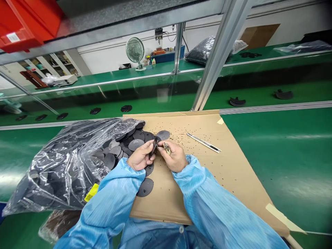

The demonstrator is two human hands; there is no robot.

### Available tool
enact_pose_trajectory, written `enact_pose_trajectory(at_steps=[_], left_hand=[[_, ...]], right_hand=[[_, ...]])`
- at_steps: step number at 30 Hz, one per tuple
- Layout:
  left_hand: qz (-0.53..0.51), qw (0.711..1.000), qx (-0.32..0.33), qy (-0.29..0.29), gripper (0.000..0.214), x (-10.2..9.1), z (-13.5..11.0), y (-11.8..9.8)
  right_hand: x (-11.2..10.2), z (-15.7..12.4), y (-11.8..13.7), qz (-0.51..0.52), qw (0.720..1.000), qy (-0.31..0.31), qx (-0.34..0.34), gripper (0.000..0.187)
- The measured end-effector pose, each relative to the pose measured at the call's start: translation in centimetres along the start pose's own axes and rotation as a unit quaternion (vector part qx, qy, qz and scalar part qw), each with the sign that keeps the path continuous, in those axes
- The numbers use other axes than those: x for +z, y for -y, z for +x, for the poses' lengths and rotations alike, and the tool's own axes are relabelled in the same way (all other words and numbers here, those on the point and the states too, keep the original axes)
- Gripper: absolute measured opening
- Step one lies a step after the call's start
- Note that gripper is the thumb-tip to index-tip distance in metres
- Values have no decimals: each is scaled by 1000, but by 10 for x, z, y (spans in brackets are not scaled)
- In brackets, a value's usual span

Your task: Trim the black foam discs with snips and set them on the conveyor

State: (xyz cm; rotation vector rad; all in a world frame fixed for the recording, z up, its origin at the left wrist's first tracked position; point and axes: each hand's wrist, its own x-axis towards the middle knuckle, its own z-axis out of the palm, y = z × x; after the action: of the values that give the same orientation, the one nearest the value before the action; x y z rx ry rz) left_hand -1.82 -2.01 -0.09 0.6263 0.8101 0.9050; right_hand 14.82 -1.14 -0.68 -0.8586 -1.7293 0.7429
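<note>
My left hand (pixel 140 156) is closed around a round black plastic disc (pixel 153 148), which it holds tilted on edge. Close beside it, my right hand (pixel 175 157) grips a small tool (pixel 166 148) with gold-coloured and metal parts; its exact kind is hard to make out. The tool's tip is at the disc's edge, and whether they touch I cannot tell. More black discs (pixel 136 144) spill from a clear plastic bag (pixel 59 162) at the left. One loose disc (pixel 145 187) lies on the cardboard (pixel 207 186) below my hands.
A slim cutter knife (pixel 204 143) lies on the cardboard among scattered dark specks. Behind it runs a green conveyor belt (pixel 160 93) carrying spaced black parts (pixel 237 101). A metal post (pixel 218 52) rises at the back, and a red bin (pixel 28 24) sits top left.
</note>
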Motion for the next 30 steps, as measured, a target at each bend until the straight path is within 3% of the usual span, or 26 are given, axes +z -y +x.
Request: enact_pose_trajectory(at_steps=[6,15,22,30], left_hand=[[3,1000,11,-12,62,1,1,2],[1,999,43,-8,69,0,1,4],[-13,998,67,-11,71,1,1,3],[-15,997,69,-8,68,1,1,4]], right_hand=[[-1,-1,1,-29,997,5,-65,13],[3,-4,1,-31,995,-11,-89,12],[7,-5,0,25,994,-62,-81,7],[7,-4,-1,33,994,-45,-93,8]])
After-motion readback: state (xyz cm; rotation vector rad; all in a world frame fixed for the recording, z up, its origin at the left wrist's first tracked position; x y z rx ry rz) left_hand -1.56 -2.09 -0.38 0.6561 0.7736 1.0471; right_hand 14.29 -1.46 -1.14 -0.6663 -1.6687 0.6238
